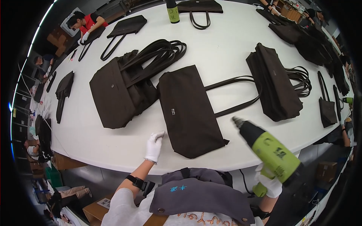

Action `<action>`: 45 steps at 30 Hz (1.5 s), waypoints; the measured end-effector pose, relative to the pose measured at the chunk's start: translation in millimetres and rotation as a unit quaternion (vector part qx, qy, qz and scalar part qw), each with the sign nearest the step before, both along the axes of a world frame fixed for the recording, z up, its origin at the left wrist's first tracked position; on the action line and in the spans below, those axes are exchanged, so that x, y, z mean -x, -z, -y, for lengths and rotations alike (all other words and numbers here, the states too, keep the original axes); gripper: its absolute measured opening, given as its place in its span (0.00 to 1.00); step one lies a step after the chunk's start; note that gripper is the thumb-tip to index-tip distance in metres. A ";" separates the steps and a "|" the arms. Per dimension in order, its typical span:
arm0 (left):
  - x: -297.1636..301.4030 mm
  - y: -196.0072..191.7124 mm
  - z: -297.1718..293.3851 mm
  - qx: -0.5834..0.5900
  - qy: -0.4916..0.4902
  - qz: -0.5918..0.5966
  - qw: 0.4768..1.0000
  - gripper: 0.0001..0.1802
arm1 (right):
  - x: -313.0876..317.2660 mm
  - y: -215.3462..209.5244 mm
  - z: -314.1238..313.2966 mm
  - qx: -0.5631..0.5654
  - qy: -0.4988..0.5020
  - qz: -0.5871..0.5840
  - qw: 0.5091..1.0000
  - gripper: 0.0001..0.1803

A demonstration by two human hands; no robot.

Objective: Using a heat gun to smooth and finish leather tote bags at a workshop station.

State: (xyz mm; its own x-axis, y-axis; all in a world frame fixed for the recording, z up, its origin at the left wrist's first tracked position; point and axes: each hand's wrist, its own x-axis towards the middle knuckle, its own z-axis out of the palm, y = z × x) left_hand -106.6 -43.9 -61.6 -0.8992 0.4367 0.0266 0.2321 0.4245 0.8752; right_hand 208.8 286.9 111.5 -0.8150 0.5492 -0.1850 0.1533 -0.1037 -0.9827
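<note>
A flat dark-brown fabric tote bag with long thin strap handles (190, 110) lies spread on the white desk (226, 49), directly before the person. It looks light, soft and floppy, likely to sag if lifted by one edge, so the straps or both top corners seem the best hold. At the bag's lower left edge the white-gloved left hand (154, 146) rests with fingers loosely extended, holding nothing. Right of the bag, the gloved right hand (269, 182) has its fingers wrapped around a lime-green and black heat gun (269, 150), nozzle aimed toward the bag. Left of the bag and beyond its straps lie stacks of similar bags.
</note>
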 end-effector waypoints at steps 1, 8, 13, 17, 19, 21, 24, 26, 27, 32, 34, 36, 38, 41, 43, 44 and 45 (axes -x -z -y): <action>0.3 -3.5 -7.9 -0.056 -0.079 0.167 0.981 0.14 | 3.6 12.8 6.3 0.005 -0.023 0.004 1.000 0.29; 14.2 -22.6 -39.3 -0.183 -0.184 0.330 0.908 0.19 | 84.7 32.7 22.4 -0.266 -0.332 -0.021 0.905 0.25; 10.8 -36.5 -52.5 -0.158 -0.137 0.329 0.921 0.32 | 96.0 49.7 14.5 0.015 -0.295 0.054 0.954 0.31; -8.0 -55.3 -85.9 -0.078 -0.024 0.014 0.997 0.45 | 92.0 25.3 4.0 -0.078 -0.315 0.063 0.944 0.32; 2.0 -42.0 -90.7 0.118 -0.014 -0.102 0.988 0.53 | 88.5 24.3 3.6 -0.091 -0.305 0.072 0.945 0.32; 25.2 -29.3 -96.9 0.081 -0.045 0.020 0.996 0.55 | 85.4 29.3 5.0 -0.016 -0.264 0.077 0.961 0.32; 42.1 -19.8 -97.1 0.038 -0.068 0.172 0.982 0.58 | 94.6 20.0 6.1 -0.127 -0.293 -0.023 0.947 0.32; 31.1 -20.0 -93.9 0.055 -0.007 -0.035 0.998 0.60 | 85.2 25.4 7.5 -0.122 -0.284 -0.009 0.951 0.31; 18.7 -26.2 -90.7 0.133 0.011 -0.058 0.989 0.62 | 79.8 27.5 7.5 -0.117 -0.276 0.004 0.954 0.31; -16.8 -39.7 -73.3 0.174 0.070 -0.041 0.981 0.55 | 76.0 24.6 3.3 -0.270 -0.326 -0.024 0.906 0.33; -10.9 -22.3 -62.8 0.010 0.041 0.126 0.991 0.38 | 76.8 28.2 7.0 -0.311 -0.331 -0.055 0.889 0.33; 9.3 -29.2 -76.1 0.049 -0.080 0.186 0.978 0.22 | 80.2 27.2 9.7 -0.240 -0.312 -0.024 0.919 0.33; 32.1 -22.3 -80.2 0.039 -0.151 0.166 0.974 0.21 | 86.3 27.7 14.4 -0.168 -0.298 -0.001 0.940 0.33; 47.8 -21.3 -81.7 0.048 -0.129 0.212 0.967 0.21 | 88.1 40.4 17.5 0.052 -0.281 0.043 0.957 0.33; 30.4 -27.7 -84.1 0.036 -0.043 0.132 0.990 0.20 | 85.9 42.9 18.2 0.042 -0.281 0.031 0.958 0.32; 19.6 -29.3 -85.2 0.020 0.041 0.050 0.998 0.20 | 84.5 43.6 18.6 0.031 -0.283 0.018 0.958 0.31; 13.0 -26.2 -84.5 0.064 0.058 -0.084 0.993 0.18 | 84.9 40.9 18.6 0.032 -0.283 0.019 0.958 0.31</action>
State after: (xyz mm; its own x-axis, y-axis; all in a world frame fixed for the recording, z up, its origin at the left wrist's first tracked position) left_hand -119.6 40.7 -35.3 -0.8299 0.5471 0.1095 0.4244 0.4916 0.7604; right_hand 123.9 268.3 70.5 -0.9709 0.0079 -0.2393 0.2385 -0.0538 -0.9696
